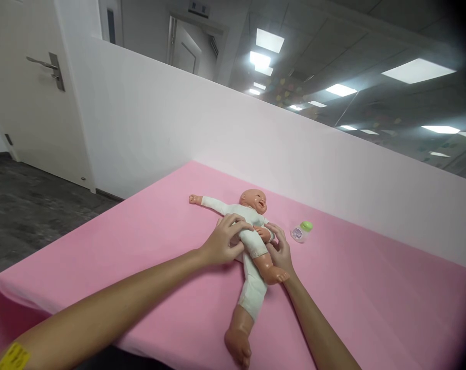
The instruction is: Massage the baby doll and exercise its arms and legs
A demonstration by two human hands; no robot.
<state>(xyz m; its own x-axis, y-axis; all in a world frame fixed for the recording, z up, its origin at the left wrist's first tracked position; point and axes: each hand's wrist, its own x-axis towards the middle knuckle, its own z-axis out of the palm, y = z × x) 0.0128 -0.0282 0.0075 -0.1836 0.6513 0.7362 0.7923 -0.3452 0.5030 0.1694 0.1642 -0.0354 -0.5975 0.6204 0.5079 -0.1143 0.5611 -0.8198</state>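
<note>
A baby doll [252, 231] with a white cloth body lies on its back on the pink-covered table, its head toward the wall. One leg crosses over the other, and one arm stretches out to the left. My left hand [228, 239] is curled round the doll's hip and upper thigh, fingers on top and thumb lower down. On the other side, my right hand [280, 247] grips the doll's flank near its small bent arm; the leg hides part of this hand. To the right of my right hand stands a small clear bottle [298, 235] with a green cap.
The pink tablecloth [159, 226] covers the table, which meets a white wall [225, 123] at the back. Glass above the wall reflects ceiling lights. A closed door [28, 103] with a lever handle is at the left, over dark flooring [20, 205].
</note>
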